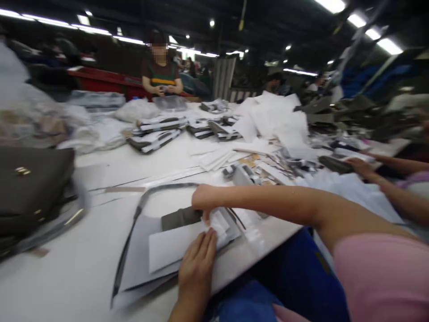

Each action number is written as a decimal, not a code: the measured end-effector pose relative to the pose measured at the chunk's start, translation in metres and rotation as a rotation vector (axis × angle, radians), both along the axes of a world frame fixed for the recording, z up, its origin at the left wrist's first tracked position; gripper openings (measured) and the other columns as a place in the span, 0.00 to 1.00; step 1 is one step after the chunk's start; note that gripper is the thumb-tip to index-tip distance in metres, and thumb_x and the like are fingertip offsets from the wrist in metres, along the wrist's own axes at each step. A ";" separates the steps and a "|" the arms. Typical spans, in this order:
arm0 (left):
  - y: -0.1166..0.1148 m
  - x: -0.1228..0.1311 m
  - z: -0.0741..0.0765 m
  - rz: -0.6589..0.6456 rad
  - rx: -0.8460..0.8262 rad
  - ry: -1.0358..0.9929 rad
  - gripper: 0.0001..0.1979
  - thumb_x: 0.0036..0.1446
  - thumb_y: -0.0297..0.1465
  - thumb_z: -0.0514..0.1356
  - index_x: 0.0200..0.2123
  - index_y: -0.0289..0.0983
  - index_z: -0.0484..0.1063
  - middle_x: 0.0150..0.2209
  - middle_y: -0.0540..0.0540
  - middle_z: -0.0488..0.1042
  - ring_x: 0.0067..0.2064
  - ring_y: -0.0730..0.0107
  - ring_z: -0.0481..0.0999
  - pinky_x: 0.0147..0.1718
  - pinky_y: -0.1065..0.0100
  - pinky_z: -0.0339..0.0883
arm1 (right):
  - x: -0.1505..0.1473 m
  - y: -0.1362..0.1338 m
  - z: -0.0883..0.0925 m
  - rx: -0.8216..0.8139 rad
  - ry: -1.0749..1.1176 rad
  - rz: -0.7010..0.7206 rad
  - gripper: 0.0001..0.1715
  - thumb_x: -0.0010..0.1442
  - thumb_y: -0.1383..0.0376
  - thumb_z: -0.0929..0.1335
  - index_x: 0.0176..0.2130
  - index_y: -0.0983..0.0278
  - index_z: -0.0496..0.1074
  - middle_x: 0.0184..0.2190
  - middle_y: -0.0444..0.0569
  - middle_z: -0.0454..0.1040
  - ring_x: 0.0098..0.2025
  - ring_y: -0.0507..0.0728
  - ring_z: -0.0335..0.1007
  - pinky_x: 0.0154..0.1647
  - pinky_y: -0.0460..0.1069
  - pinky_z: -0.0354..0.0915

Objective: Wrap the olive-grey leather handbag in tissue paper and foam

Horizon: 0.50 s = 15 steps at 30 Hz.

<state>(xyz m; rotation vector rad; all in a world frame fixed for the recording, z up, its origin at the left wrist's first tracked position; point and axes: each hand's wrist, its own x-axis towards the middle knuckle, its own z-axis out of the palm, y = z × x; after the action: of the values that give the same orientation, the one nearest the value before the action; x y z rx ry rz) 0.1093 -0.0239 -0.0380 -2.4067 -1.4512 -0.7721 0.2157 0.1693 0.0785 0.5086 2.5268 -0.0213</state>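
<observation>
My left hand (198, 257) lies flat with fingers stretched out on a white paper sheet (167, 248). Just beyond it, my right hand (202, 198) is closed and reaches down, a fingertip at a crumpled white wrapping piece (219, 226); whatever its curled fingers hold is hidden. Beneath the sheet is a flat grey bag panel (142, 255) with a long dark strap (136, 214) looping around its far side. A folded olive-grey piece (179, 218) shows between the sheet and my right hand.
A finished-looking dark bag (33, 188) stands at left. Wrapped strap bundles (157, 134), a white paper pile (278, 118) and cardboard scraps (256, 163) cover the table (90, 268) farther back. Another person's hand (360, 167) works at right; a person (161, 74) stands across.
</observation>
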 end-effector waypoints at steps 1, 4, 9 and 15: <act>0.001 0.003 0.003 0.022 -0.002 0.003 0.23 0.62 0.20 0.49 0.58 0.36 0.69 0.58 0.48 0.72 0.55 0.61 0.73 0.51 0.63 0.71 | -0.012 0.003 -0.003 -0.015 -0.009 0.032 0.22 0.55 0.48 0.73 0.34 0.64 0.77 0.33 0.51 0.79 0.38 0.58 0.73 0.36 0.49 0.64; 0.003 0.010 0.008 0.049 0.012 -0.022 0.21 0.64 0.21 0.48 0.56 0.36 0.70 0.57 0.48 0.73 0.54 0.61 0.74 0.50 0.63 0.72 | -0.018 0.016 -0.009 -0.048 -0.007 -0.003 0.25 0.46 0.43 0.75 0.29 0.62 0.78 0.28 0.49 0.79 0.34 0.58 0.73 0.30 0.47 0.56; -0.001 0.011 0.009 0.045 0.012 -0.064 0.20 0.65 0.22 0.48 0.56 0.36 0.71 0.57 0.48 0.73 0.54 0.61 0.74 0.51 0.63 0.72 | -0.005 0.040 -0.021 -0.175 0.025 -0.203 0.29 0.38 0.43 0.78 0.32 0.61 0.78 0.29 0.46 0.79 0.32 0.56 0.71 0.30 0.47 0.54; 0.002 0.010 0.010 0.041 0.017 -0.056 0.20 0.66 0.22 0.47 0.56 0.35 0.70 0.57 0.49 0.73 0.53 0.61 0.75 0.50 0.63 0.73 | -0.005 0.062 -0.027 -0.309 0.090 -0.325 0.17 0.48 0.56 0.76 0.37 0.62 0.80 0.32 0.43 0.80 0.33 0.53 0.73 0.32 0.44 0.59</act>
<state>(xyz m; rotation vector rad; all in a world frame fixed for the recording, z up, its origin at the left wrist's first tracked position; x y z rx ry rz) 0.1193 -0.0216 -0.0283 -2.3530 -1.5037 -0.8457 0.2106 0.2313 0.0511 0.7959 2.4352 -0.5572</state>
